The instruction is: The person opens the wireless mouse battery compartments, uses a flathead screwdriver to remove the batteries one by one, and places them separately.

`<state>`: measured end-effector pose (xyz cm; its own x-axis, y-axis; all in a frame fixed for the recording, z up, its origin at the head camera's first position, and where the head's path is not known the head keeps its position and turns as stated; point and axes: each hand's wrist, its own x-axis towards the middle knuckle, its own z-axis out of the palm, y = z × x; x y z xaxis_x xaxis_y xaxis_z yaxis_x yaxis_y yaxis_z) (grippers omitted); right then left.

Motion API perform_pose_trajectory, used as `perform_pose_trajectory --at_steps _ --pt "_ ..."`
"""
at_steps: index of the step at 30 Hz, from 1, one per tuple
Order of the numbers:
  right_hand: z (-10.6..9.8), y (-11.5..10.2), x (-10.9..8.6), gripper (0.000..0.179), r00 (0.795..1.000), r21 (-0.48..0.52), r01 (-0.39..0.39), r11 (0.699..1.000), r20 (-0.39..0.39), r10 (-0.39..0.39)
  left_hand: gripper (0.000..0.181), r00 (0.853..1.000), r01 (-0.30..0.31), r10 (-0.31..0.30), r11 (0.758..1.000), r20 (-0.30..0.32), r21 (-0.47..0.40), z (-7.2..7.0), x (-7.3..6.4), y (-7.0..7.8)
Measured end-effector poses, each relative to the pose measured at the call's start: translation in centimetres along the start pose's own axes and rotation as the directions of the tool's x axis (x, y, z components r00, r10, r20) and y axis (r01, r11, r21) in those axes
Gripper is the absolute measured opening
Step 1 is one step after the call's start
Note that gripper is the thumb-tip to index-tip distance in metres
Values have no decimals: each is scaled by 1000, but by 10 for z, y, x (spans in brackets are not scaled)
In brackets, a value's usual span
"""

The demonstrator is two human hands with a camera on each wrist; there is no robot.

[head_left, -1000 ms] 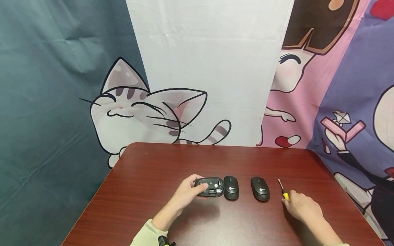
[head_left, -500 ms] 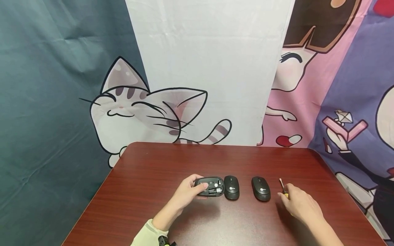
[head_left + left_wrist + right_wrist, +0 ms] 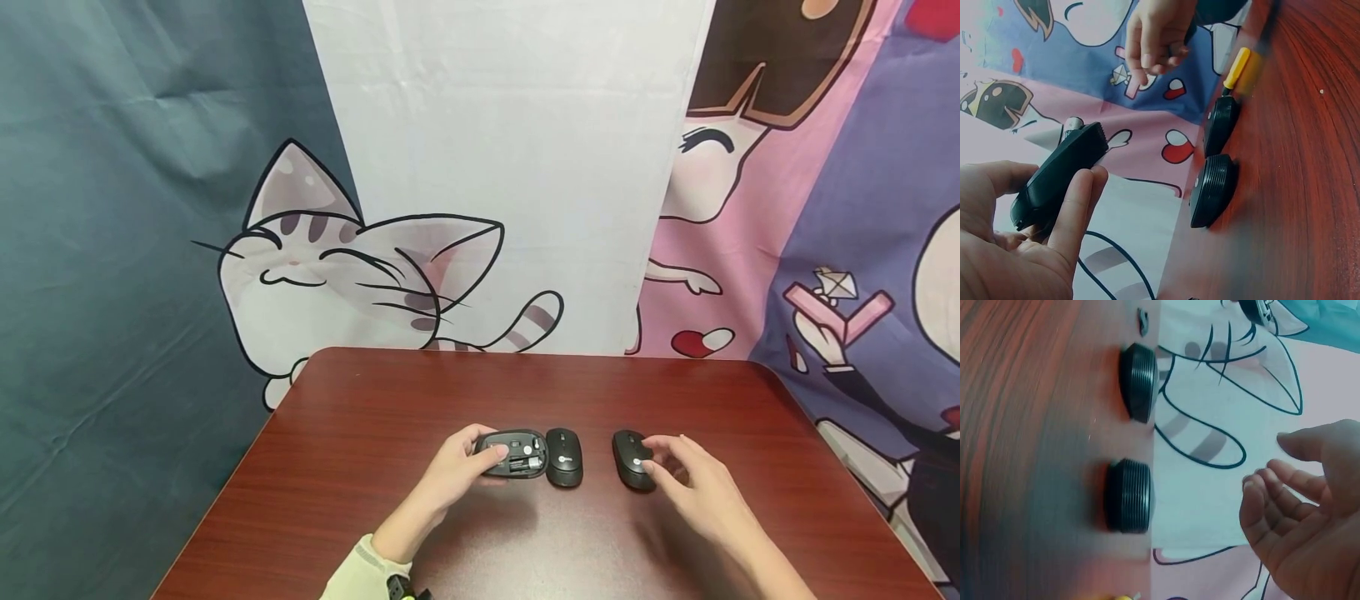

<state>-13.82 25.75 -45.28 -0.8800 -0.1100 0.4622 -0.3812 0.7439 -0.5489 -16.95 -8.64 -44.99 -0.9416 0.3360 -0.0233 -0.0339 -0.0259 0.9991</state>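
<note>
My left hand [image 3: 447, 468] grips a black computer mouse [image 3: 513, 455] with its underside up, the thumb across it. Its battery compartment is uncovered, and a battery [image 3: 1073, 125] sticks up from it in the left wrist view. Just right of it in the head view, a second black mouse [image 3: 564, 457] sits upright on the table. My right hand [image 3: 701, 487] is raised over the table beside a third black mouse [image 3: 630, 460]; the right wrist view shows its fingers [image 3: 1272, 515] loosely bent and holding nothing. A yellow-handled screwdriver [image 3: 1237, 69] lies past that mouse, mostly hidden by my hand in the head view.
The reddish-brown wooden table [image 3: 375, 400] ends at a cartoon-printed cloth [image 3: 495, 150]. A small dark piece [image 3: 1142, 322] lies beyond the second mouse in the right wrist view; its kind is unclear.
My right hand has lifted away from the screwdriver and moved left to the third mouse. My left hand keeps holding its mouse in about the same place.
</note>
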Motion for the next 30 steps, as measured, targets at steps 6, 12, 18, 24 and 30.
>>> perform_pose_trajectory --at_steps 6,12,18,24,30 --pt "9 -8 -1 38 998 139 69 988 -11 -68 40 1000 2 -2 1000 3 -12 1 1 0" --pt "18 -18 1 44 980 225 198 954 -48 -192 40 1000 -1 2 1000 11 -28 2 2 0" --pt "25 -26 4 45 973 279 225 933 -17 -230 40 1000 -3 3 1000 10 -25 3 1 0" --pt "31 -34 6 41 981 292 174 940 37 -193 40 1000 0 0 1000 10 -19 3 1 1" --pt "33 -42 9 40 980 332 171 928 43 -196 40 1000 -3 4 1000 20 -24 4 1 1"
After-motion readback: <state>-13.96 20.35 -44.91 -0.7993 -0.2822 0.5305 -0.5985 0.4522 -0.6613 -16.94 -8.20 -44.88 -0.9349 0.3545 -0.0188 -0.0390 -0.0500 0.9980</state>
